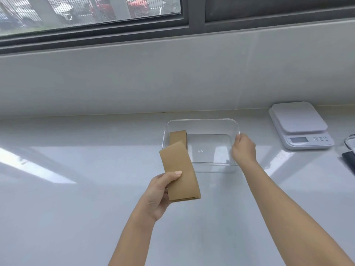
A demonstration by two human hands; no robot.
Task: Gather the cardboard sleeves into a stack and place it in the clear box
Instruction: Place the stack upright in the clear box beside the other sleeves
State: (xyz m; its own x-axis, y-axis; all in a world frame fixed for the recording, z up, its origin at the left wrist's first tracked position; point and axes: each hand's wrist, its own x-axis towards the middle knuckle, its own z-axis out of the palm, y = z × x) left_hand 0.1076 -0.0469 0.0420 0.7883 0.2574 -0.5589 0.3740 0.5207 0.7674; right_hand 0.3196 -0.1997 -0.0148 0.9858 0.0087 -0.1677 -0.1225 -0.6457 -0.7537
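My left hand (160,194) grips a stack of flattened brown cardboard sleeves (179,171) by its lower left edge, thumb on top. The stack is held above the counter, its far end over the near-left corner of the clear box (201,121). Another brown cardboard sleeve (177,137) lies inside the box against its left wall. My right hand (244,148) holds the box's right wall, fingers curled over the rim.
A white digital kitchen scale (299,123) sits to the right of the box near the wall. A dark object (350,156) shows at the right frame edge. The pale counter (76,189) runs up to a wall under a window.
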